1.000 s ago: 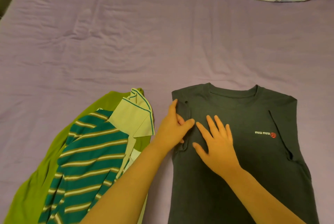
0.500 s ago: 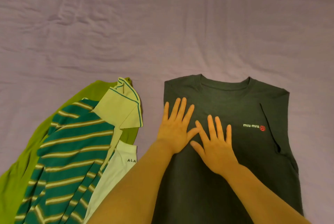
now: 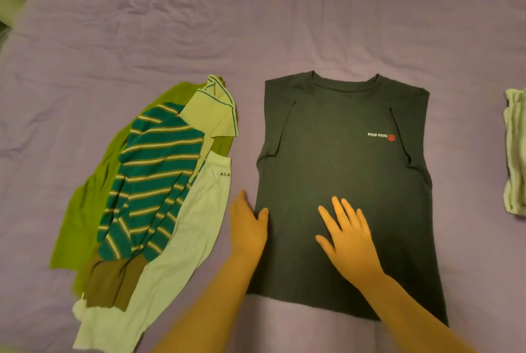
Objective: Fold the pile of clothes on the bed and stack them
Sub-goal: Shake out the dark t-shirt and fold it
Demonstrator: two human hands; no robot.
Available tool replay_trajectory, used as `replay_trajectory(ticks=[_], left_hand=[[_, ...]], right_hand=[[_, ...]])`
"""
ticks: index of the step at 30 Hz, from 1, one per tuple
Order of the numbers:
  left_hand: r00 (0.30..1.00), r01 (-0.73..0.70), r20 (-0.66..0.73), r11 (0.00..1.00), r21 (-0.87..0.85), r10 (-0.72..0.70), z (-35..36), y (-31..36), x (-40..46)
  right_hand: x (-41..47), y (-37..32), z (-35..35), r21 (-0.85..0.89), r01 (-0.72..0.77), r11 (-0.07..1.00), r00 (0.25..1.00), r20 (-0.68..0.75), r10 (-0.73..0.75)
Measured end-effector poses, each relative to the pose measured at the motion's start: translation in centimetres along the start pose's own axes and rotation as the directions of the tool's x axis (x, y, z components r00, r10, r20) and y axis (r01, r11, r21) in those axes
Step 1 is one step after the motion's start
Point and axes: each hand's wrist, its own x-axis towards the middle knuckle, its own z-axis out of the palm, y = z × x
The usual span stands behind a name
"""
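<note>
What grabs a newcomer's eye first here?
The dark T-shirt spread flat at centre on the purple bed sheet, sleeves tucked in, with both hands flat on its lower part: left hand at its edge, right hand mid-body. Beside it on the left lies the unfolded pile, striped green on top.

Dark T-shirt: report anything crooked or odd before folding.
Nothing serious: the dark T-shirt lies flat, both sleeves tucked in. Its bottom hem slants, lower on the right. Both hands rest open on it.
</note>
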Motion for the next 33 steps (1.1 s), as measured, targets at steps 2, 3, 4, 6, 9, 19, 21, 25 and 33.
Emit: replay_trajectory(ticks=[2, 3, 4, 6, 9, 19, 21, 25, 33], left_hand=[[0.995, 0.08, 0.061, 0.996, -0.033, -0.078, -0.3, -2.3, -2.1], [0.991, 0.102, 0.092, 0.994, -0.045, -0.097, -0.5, -3.4, -3.0], [0.985, 0.128, 0.127, 0.989, -0.075, -0.118, -0.6, -4.3, -4.0], [0.965, 0.199, 0.201, 0.968, -0.153, -0.167, -0.8, -5.7, -5.8], [0.956, 0.233, 0.242, 0.933, -0.275, -0.168, -1.2, -7.2, -8.3], [0.98, 0.079, 0.187, 0.744, -0.663, 0.062, -4.7, -1.3, -9.5], [0.963, 0.143, 0.263, 0.703, -0.697, 0.065, -5.4, -0.6, -8.6], [0.875, 0.209, 0.459, 0.733, -0.648, 0.156, -6.2, -0.4, -6.9], [0.947, 0.078, 0.297, 0.81, -0.581, 0.122, -4.3, 2.1, -3.8]], right_hand=[[-2.8, -0.7, 1.4, 0.024, -0.025, 0.999, 1.0, 0.019, 0.025], [-4.0, -1.2, 2.0, 0.04, -0.034, 0.999, 0.999, 0.027, 0.033], [-4.9, -1.6, 2.5, 0.061, -0.039, 0.997, 0.999, 0.029, 0.037], [-6.4, -2.3, 3.0, 0.128, -0.051, 0.99, 0.999, 0.025, 0.048], [-7.6, -3.3, 2.8, 0.248, -0.024, 0.969, 1.0, 0.022, 0.019], [-8.9, -5.7, 0.7, 0.487, 0.199, 0.85, 0.963, -0.259, -0.076], [-8.9, -4.3, 0.3, 0.515, 0.045, 0.856, 0.983, -0.175, 0.054], [-9.4, -0.2, 0.4, 0.582, -0.145, 0.8, 0.972, -0.068, 0.226], [-7.8, 5.7, -2.0, 0.729, -0.22, 0.648, 0.922, -0.061, 0.382]])
